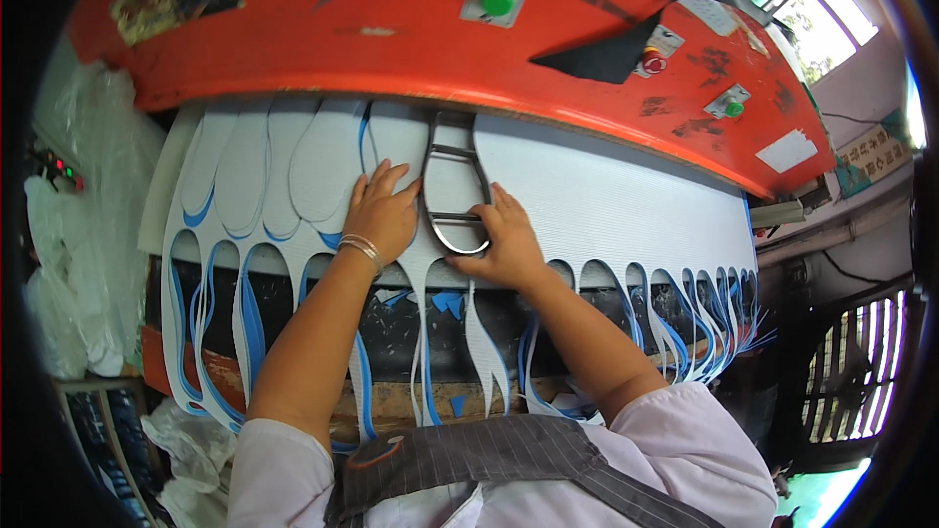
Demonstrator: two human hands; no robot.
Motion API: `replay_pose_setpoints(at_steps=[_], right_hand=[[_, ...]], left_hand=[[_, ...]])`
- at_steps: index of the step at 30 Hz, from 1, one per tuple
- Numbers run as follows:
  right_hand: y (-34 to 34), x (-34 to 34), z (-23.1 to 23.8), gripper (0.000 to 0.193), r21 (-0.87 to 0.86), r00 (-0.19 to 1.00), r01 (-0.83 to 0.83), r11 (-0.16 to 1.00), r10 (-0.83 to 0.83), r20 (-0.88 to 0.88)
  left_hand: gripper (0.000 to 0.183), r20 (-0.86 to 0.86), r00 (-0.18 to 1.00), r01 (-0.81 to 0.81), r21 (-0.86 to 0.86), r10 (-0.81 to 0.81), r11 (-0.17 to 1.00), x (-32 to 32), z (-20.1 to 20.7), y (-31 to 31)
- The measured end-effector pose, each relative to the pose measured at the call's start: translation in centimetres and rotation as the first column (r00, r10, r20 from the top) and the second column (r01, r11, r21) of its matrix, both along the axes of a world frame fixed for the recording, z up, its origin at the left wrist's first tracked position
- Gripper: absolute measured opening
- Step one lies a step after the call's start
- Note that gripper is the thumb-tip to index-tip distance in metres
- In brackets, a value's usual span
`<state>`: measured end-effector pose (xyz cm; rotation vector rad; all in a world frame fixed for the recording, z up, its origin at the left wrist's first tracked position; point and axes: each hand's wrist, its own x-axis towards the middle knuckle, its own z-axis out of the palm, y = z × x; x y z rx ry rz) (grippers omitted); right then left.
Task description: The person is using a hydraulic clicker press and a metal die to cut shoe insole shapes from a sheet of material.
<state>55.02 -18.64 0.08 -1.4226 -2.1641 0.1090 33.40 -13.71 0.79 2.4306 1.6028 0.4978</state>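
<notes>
A sole-shaped metal cutting die (pixel 452 152) with crossbars lies on a ribbed white foam sheet (pixel 606 166), its rounded end toward me. My right hand (pixel 511 242) grips the near right side of the die, fingers on its rim and crossbar. To the left of the die, my left hand (pixel 384 213) rests on the sheet with fingers stretched out, its thumb side close to the die's edge. Sole outlines (pixel 240 171) cut in the sheet sit left of that hand, with blue showing along their edges. The die's far end reaches up to the red machine's edge.
A large red press head (pixel 391 49) with green buttons (pixel 497 1) and a red knob (pixel 652 62) spans the far side. Scalloped white and blue foam offcuts (pixel 486 347) hang over the near edge. Clear plastic bags (pixel 98 215) stand at left; a barred window (pixel 856 367) is at right.
</notes>
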Motion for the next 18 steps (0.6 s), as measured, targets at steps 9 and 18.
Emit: replay_pose_setpoints(at_steps=[9,18], right_hand=[[1.6,10.0,14.1,0.038,0.382,0.325,0.366,0.849,0.268,-0.907],[7.3,28.1,18.9,0.070,0.375,0.393,0.918,0.129,-0.157,-0.906]], left_hand=[[0.033,0.596,0.801,-0.222,0.195,0.064,0.955,1.7,7.6,-0.5],[0.015,0.124,0.921,0.009,0.941,-0.369,0.337,11.2,19.7,2.6]])
